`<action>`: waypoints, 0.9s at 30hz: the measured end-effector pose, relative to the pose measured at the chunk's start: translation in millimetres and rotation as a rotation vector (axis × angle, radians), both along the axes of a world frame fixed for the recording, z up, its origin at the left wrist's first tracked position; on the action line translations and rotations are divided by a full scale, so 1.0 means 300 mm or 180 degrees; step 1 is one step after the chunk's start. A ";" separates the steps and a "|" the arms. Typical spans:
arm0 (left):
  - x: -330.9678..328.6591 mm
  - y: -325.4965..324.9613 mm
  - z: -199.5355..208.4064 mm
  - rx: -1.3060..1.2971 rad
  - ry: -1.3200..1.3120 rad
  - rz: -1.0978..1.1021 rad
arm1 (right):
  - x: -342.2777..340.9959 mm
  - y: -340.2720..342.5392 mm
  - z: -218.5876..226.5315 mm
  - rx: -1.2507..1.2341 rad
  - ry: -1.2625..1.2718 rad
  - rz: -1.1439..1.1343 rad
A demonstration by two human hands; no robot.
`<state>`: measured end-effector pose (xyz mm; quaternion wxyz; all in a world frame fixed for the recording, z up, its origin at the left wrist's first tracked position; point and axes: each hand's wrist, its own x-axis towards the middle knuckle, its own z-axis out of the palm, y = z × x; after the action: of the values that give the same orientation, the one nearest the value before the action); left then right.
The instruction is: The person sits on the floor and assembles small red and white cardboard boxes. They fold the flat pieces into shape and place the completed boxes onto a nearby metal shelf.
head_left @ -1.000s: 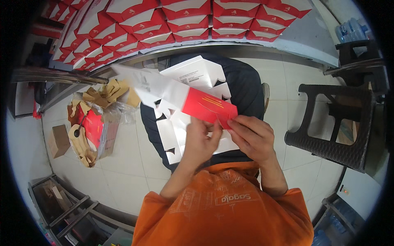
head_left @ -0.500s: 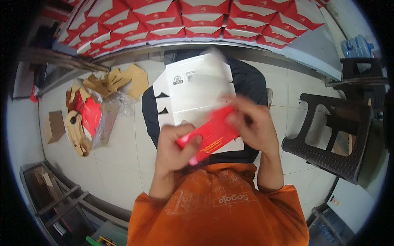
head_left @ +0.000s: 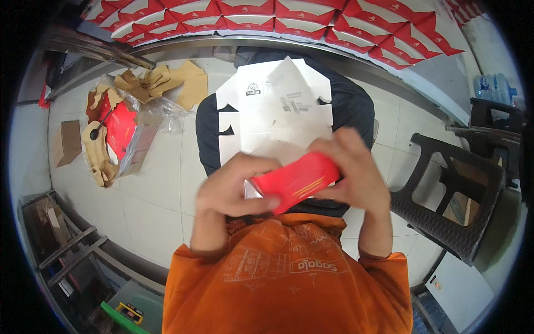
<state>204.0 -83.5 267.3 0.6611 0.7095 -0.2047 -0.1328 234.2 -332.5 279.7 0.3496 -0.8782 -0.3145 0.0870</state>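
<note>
Above my lap, a small red carton [head_left: 297,179] is held between both hands, tilted up to the right. Its left end shows a whitish inside, and its far side looks bulged. My left hand [head_left: 233,183] is closed round the left end, thumb along the near edge. On the right end, my right hand [head_left: 359,172] grips with bent fingers, a little blurred. Beneath the hands, a flat white cardboard blank [head_left: 228,123] with notched edges lies on my dark-clad legs [head_left: 356,111]. A thin white sheet [head_left: 292,92] with small dark print rests on the blank.
Rows of folded red-and-white boxes [head_left: 250,22] fill the table ahead. At left on the tiled floor stands an open carton [head_left: 142,147] with plastic, brown paper [head_left: 189,83] and red pieces. To the right are a dark plastic stool [head_left: 484,200] and water bottles [head_left: 495,88].
The red carton has gone from looking flat to bulging, with its left end showing whitish. My right hand has moved lower along its right end. The whole view has shifted slightly.
</note>
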 end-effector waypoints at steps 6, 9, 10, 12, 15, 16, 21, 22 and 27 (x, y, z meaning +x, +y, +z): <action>-0.036 0.112 0.023 0.0612 0.0214 -0.0601 | 0.046 -0.107 0.078 -0.0729 -0.0500 -0.0535; -0.015 -0.011 0.021 -0.0203 0.0069 -0.0502 | 0.005 0.053 0.072 0.0180 -0.0009 0.0220; -0.017 -0.019 0.010 -0.0012 0.0100 -0.0736 | 0.009 0.060 0.063 0.0522 0.0119 0.0199; -0.023 -0.029 -0.014 0.0370 0.0162 -0.1173 | 0.008 -0.022 0.051 0.1055 0.0129 -0.0023; -0.051 -0.056 -0.127 -0.0654 0.2059 -0.0357 | 0.005 -0.054 0.065 0.1699 0.0302 0.0416; -0.048 -0.054 -0.136 -0.0638 0.2073 -0.0440 | 0.010 -0.055 0.085 0.1876 0.0373 0.0708; -0.042 -0.029 -0.116 -0.0678 0.2584 -0.0659 | -0.038 0.020 0.135 0.0332 -0.0297 -0.0501; -0.040 -0.037 -0.097 -0.0549 0.2528 -0.0599 | -0.043 0.015 0.125 0.0231 -0.0263 -0.0143; -0.038 -0.040 -0.101 0.0210 0.0061 -0.1004 | -0.049 0.055 0.139 -0.0426 0.0488 0.0833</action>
<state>192.7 -95.5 237.0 0.6104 0.6886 -0.3027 -0.2484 219.5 -316.0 321.5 0.2990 -0.8419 -0.3921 0.2192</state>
